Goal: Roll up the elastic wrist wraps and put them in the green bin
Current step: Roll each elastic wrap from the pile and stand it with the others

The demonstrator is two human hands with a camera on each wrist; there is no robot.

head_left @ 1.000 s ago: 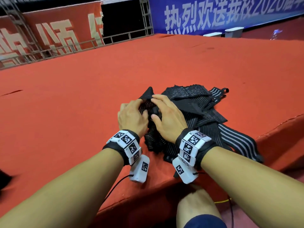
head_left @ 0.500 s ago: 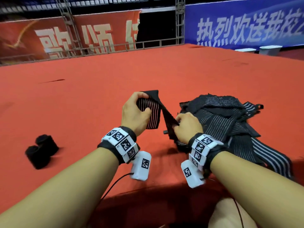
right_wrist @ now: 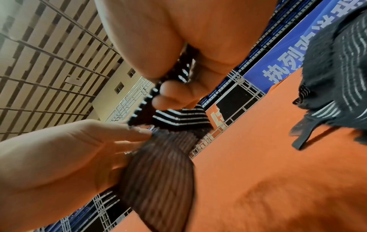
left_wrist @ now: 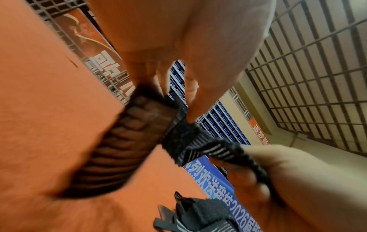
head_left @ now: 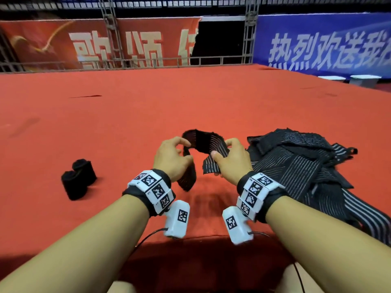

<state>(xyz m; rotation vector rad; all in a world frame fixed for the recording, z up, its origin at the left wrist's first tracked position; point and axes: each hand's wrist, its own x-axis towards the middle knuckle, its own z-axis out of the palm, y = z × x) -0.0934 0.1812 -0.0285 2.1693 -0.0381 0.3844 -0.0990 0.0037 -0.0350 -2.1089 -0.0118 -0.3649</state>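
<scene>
1. Two hands of yours hold one black striped wrist wrap [head_left: 206, 142] up in the air, just above the red worktop [head_left: 190, 102].
2. Your left hand [head_left: 171, 159] pinches one end of the wrap with bent fingers [left_wrist: 190, 100] and thumb. That end hangs down below the hand.
3. Your right hand [head_left: 232, 161] grips the other end. Its fingers [right_wrist: 168, 91] curl round the striped cloth, and the thumb presses on top.
4. The wrap bends in a loose arch between your two hands.
5. A pile of unrolled wrist wraps [head_left: 306, 166] lies on the worktop, just to the right of your right hand.
6. Two rolled-up wraps [head_left: 78, 178] stand side by side, touching, on the worktop well to the left of your left hand.
7. Red and blue banners [head_left: 317, 45] with big letters hang behind the worktop.
</scene>
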